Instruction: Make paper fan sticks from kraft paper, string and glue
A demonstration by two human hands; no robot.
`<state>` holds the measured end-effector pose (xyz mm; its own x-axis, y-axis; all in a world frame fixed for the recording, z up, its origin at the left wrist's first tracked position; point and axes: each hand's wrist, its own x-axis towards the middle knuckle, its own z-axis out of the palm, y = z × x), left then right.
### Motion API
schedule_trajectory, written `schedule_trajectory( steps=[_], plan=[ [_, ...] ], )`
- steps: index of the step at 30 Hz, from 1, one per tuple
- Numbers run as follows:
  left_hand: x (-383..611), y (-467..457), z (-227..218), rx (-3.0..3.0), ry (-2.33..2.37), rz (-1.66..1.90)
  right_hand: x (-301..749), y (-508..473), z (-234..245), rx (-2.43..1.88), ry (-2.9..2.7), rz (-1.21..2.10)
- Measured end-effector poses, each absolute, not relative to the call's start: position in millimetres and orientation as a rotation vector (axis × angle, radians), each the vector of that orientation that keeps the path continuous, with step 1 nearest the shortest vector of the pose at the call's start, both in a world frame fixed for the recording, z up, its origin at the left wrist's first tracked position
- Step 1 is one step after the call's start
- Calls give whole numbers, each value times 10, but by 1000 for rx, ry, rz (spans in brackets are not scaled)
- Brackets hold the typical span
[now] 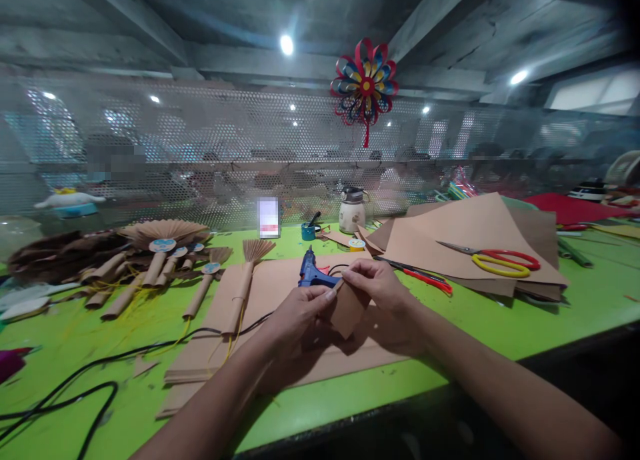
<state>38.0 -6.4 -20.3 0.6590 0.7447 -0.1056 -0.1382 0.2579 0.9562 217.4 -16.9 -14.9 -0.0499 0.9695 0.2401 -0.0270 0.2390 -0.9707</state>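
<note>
Both my hands hold one small piece of brown kraft paper [347, 310] above a brown sheet [260, 293] lying on the green table. My left hand [295, 317] pinches its left edge with closed fingers. My right hand [377, 287] grips its upper right part, fingers curled over the top edge. Just behind the paper lies a blue glue gun [313, 273], its black cord [100, 370] trailing off to the left.
Rolled and pleated brown paper fans [165, 263] lie at the left. A stack of brown sheets [480, 247] at the right carries scissors with red and yellow handles [500, 260]. A small jar [353, 213] and tape rolls stand near a mesh screen [200, 153]; a paper pinwheel [365, 87] hangs above.
</note>
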Motion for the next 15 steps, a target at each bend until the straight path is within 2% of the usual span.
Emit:
schedule_trajectory(
  steps=[7, 15],
  plan=[
    [338, -59, -212, 1086, 503, 510, 2227, -118, -147, -1019, -1423, 957],
    [335, -9, -301, 1086, 461, 546, 2250, -56, -212, -965, -1383, 999]
  ],
)
